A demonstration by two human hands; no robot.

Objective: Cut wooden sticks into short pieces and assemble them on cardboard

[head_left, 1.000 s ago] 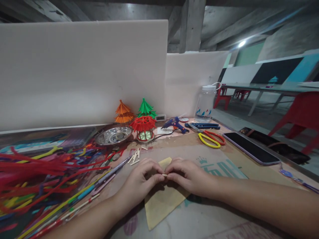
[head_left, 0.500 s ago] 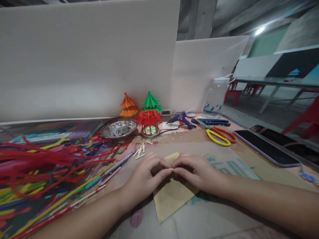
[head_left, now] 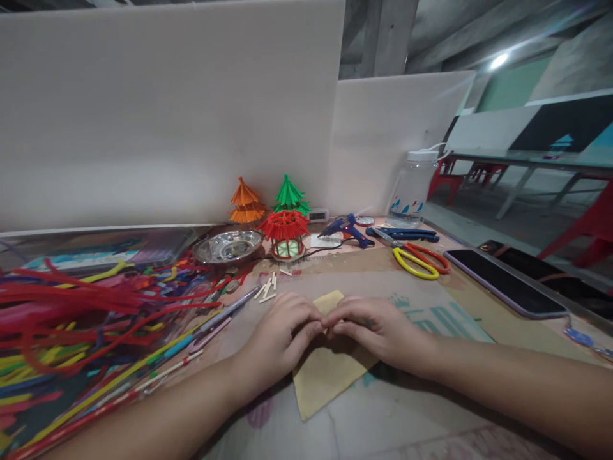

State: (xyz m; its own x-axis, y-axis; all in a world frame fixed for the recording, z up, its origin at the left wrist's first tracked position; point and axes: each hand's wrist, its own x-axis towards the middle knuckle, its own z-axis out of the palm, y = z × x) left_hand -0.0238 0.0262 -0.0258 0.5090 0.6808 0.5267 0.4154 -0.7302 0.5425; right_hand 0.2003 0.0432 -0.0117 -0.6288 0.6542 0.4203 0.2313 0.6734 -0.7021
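My left hand (head_left: 280, 338) and my right hand (head_left: 378, 329) meet fingertip to fingertip over a yellow sheet of sandpaper (head_left: 325, 377) on the table. Both are pinched closed; the small wooden stick seen between them earlier is now hidden by the fingers. Several short wooden stick pieces (head_left: 268, 291) lie just beyond my left hand. A red pavilion model (head_left: 285, 233) stands behind them, with an orange model (head_left: 245, 201) and a green model (head_left: 290, 195) at the white wall.
A heap of coloured pipe cleaners (head_left: 71, 319) fills the left. A metal dish (head_left: 228, 246), a blue glue gun (head_left: 345, 229), yellow-and-red scissors (head_left: 419, 260), blue pliers (head_left: 405, 234), a plastic jar (head_left: 412, 188) and a phone (head_left: 505, 291) lie around.
My hands stay together over the sandpaper; the small stick that showed between the fingertips is now covered. The camera shifted slightly.
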